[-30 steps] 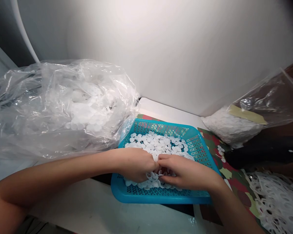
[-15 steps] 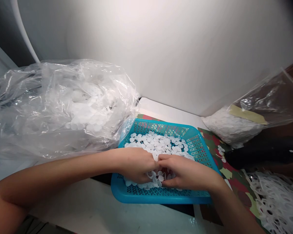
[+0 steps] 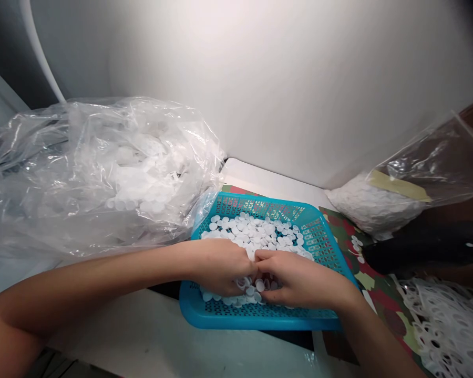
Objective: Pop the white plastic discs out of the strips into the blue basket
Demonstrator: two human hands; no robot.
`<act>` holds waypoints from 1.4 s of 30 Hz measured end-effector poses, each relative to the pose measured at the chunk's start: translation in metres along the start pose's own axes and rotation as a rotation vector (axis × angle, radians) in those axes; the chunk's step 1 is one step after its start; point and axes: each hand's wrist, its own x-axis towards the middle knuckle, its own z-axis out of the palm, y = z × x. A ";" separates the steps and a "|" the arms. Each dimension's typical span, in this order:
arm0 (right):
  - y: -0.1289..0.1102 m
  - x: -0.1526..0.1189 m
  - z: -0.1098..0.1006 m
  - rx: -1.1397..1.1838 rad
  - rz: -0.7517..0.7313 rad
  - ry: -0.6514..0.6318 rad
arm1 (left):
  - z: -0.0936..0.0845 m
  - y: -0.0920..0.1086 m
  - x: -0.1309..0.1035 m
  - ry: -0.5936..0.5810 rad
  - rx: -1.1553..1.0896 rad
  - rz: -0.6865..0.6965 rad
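A blue plastic basket (image 3: 260, 321) with perforated walls holds many small white discs (image 3: 260, 231). Over the discs, my left hand (image 3: 226, 266) is closed with its fingers curled, gripping something I cannot make out. My right hand (image 3: 295, 278) meets it from the right, its fingers bent and touching the left hand, its thumb lower down beside the discs. What lies between the fingertips is small and mostly hidden. White ring-like pieces show just below where the hands meet.
A large clear bag (image 3: 142, 178) of white pieces leans over the basket's left edge. Another clear bag (image 3: 378, 205) with a yellow strip stands at the back right. White ring-shaped pieces (image 3: 449, 325) are heaped at the right, near a black object (image 3: 429, 245) on camouflage-patterned cloth (image 3: 378, 294).
Both hands stay in nearly the same place. A few discs and rings just below the fingers have shifted slightly.
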 end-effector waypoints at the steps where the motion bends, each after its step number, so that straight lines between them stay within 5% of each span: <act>1: 0.000 0.000 0.000 0.000 0.000 0.002 | 0.000 0.000 0.000 -0.005 0.001 -0.002; 42: 0.002 -0.001 0.003 0.026 -0.018 0.022 | -0.002 0.002 -0.001 -0.016 0.013 0.012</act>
